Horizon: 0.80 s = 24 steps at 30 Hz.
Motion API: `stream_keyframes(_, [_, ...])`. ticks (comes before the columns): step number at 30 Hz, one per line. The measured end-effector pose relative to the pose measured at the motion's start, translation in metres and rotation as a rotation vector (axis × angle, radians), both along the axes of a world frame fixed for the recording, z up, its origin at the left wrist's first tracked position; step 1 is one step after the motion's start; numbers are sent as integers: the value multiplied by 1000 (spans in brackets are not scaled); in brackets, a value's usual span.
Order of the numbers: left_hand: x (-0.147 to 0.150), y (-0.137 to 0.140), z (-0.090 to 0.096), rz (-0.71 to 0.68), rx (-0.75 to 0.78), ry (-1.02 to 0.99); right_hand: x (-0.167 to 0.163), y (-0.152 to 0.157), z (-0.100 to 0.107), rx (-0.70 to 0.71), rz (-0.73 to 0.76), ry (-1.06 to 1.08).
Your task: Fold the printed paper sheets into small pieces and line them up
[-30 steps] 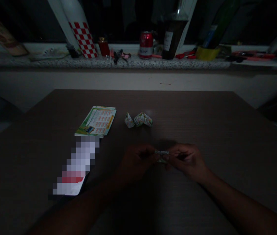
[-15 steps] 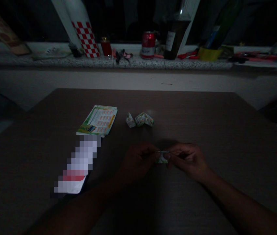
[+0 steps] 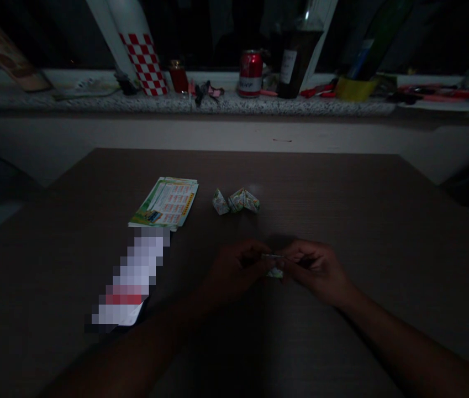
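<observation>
Between both hands is a small folded piece of printed paper (image 3: 275, 272), green and white, held a little above the table. My left hand (image 3: 238, 271) pinches its left side, thumb toward me. My right hand (image 3: 315, 271) is closed on the right side, its thumb close to the left one. The fingers and the dim light hide much of the paper. Beyond the hands lie folded paper pieces: a single one (image 3: 220, 202) on the left and a joined pair (image 3: 244, 200) beside it.
A stack of printed cards (image 3: 166, 202) lies on the brown table (image 3: 342, 188). Nearer me is a phone-like device (image 3: 135, 282) with a blurred-out screen. On the windowsill (image 3: 217, 108) stand a red-checked bottle (image 3: 145, 63), a red can (image 3: 250, 74) and a dark bottle (image 3: 296, 66).
The thumbs have shifted slightly on the paper, and the right fingers sit a touch further left. Otherwise the scene only moves a little with the camera.
</observation>
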State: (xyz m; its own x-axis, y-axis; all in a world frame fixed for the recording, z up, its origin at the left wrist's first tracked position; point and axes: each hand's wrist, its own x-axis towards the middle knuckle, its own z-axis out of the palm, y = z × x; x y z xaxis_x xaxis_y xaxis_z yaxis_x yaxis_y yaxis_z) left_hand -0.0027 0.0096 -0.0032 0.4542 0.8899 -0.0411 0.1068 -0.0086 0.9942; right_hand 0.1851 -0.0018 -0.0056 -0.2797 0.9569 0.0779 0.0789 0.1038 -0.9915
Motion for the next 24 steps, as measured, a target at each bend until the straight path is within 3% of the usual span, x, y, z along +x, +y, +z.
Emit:
stream_keyframes(5, [-2, -1, 3, 24, 162, 97, -1, -1, -1, -34, 9, -10])
stream_keyframes(10, [-4, -2, 4, 21, 224, 127, -1, -3, 0, 21, 28, -38])
stream_keyframes(19, [-1, -3, -1, -16, 13, -6, 1, 0, -2, 23, -41, 1])
stream_keyframes(24, [-2, -4, -2, 40, 49, 22, 1, 0, -1, 33, -62, 19])
